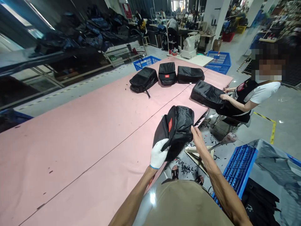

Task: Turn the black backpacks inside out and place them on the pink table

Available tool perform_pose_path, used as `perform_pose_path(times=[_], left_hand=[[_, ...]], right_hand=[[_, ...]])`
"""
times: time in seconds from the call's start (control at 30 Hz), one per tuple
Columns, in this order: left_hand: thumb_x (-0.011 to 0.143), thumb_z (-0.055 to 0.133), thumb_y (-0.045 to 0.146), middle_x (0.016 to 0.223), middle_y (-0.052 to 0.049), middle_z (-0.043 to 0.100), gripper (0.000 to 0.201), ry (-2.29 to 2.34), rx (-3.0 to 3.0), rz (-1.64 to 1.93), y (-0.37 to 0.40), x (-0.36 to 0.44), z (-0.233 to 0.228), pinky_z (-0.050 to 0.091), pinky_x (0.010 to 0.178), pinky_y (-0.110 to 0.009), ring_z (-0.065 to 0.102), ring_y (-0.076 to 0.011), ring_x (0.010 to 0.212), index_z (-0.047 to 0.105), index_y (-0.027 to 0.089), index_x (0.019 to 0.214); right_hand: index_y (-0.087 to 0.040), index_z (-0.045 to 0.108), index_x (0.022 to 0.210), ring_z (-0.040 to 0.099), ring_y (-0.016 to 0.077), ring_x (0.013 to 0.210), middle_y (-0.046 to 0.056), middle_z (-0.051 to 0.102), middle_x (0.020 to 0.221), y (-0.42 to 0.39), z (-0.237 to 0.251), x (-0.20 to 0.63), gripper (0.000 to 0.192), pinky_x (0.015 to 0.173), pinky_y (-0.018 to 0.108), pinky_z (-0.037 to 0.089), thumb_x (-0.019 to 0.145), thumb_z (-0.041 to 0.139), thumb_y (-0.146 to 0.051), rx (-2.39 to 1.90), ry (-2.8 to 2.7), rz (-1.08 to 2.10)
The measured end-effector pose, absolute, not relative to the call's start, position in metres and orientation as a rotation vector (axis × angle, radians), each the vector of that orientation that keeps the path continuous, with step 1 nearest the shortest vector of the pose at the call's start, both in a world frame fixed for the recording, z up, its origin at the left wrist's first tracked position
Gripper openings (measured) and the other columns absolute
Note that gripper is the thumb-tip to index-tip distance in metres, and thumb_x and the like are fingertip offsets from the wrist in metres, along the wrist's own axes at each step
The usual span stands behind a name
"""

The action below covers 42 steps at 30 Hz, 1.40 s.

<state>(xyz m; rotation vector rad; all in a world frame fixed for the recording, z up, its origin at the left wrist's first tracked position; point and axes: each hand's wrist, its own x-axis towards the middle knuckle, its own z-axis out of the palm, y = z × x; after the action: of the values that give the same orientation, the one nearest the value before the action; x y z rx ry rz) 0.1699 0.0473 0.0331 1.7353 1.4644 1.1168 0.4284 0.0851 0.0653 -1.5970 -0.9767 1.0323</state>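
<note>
Bench (70, 131): pink sheet is covering it; a dark seam line is running along its length.
Black bag (178, 125): hanging over the bench's near right edge.
Left hand (158, 153): gloved, clamping the bag's lower side.
Right hand (197, 138): bare, pinching the bag's right edge.
Far end: three black bags (166, 73) are lying there; a seated person (249, 94) is handling another.
Room: blue crates (237, 166) are standing on the floor.

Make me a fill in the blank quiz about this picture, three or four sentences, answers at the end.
1. The left hand wears a ____ glove.
2. Both hands, the right hand bare, hold a black backpack with a ____ label.
3. The long table has a ____ cover.
4. Farther along it, ____ black backpacks lie in a row, apart from the one a seated co-worker handles.

Answers: white; red; pink; three
</note>
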Motion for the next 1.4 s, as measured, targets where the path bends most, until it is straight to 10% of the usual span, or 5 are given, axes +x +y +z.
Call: perform_pose_path(times=[0.17,0.53,0.9,1.07,1.4], left_hand=[[0.088,0.087,0.051,0.151,-0.012,0.074,0.077,1.674,1.397,1.138,0.046,0.175,0.085,0.055,0.117,-0.046,0.069,-0.0345,0.139,0.063,0.023,0.156],[0.098,0.074,0.052,0.124,-0.008,0.084,0.044,1.768,1.258,1.218,0.054,0.142,0.103,0.056,0.104,-0.040,0.077,-0.0286,0.116,0.077,0.022,0.131],[0.078,0.078,0.054,0.099,-0.009,0.082,0.048,1.765,1.146,1.312,0.095,0.074,0.085,0.057,0.086,-0.037,0.072,-0.0290,0.098,0.081,0.015,0.105],[0.085,0.075,0.062,0.099,-0.009,0.082,0.051,1.625,1.214,1.274,0.099,0.103,0.092,0.059,0.088,-0.036,0.073,-0.0288,0.099,0.081,0.015,0.104],[0.081,0.086,0.064,0.109,-0.009,0.085,0.051,0.958,1.633,0.701,0.142,0.192,0.146,0.065,0.091,-0.039,0.077,-0.0331,0.104,0.087,0.019,0.107]], right_hand=[[-0.023,0.069,0.130,0.071,0.0269,0.110,0.008,0.079,0.119,0.065,0.069,0.372,0.061,0.103,0.041,0.058,0.094,0.067,-0.072,-1.537,-1.063,1.122],[-0.025,0.065,0.118,0.073,0.0317,0.108,0.012,0.077,0.114,0.107,0.072,0.327,0.054,0.097,0.042,0.055,0.103,0.052,-0.075,-1.737,-1.409,0.856],[-0.020,0.069,0.083,0.074,0.0329,0.071,0.014,0.070,0.069,0.032,-0.077,0.429,0.071,0.068,0.041,0.059,0.101,0.036,-0.081,-2.225,-1.068,1.335],[-0.015,0.070,0.126,0.073,0.0409,0.122,0.020,0.079,0.117,0.026,-0.068,0.453,0.067,0.108,0.049,0.059,0.093,0.061,-0.073,-2.252,-1.035,1.046],[-0.019,0.007,0.185,0.022,0.0352,0.175,0.018,0.023,0.188,0.030,0.114,0.479,0.113,0.143,0.059,0.027,0.091,0.069,-0.014,-1.665,-2.166,-0.075]])
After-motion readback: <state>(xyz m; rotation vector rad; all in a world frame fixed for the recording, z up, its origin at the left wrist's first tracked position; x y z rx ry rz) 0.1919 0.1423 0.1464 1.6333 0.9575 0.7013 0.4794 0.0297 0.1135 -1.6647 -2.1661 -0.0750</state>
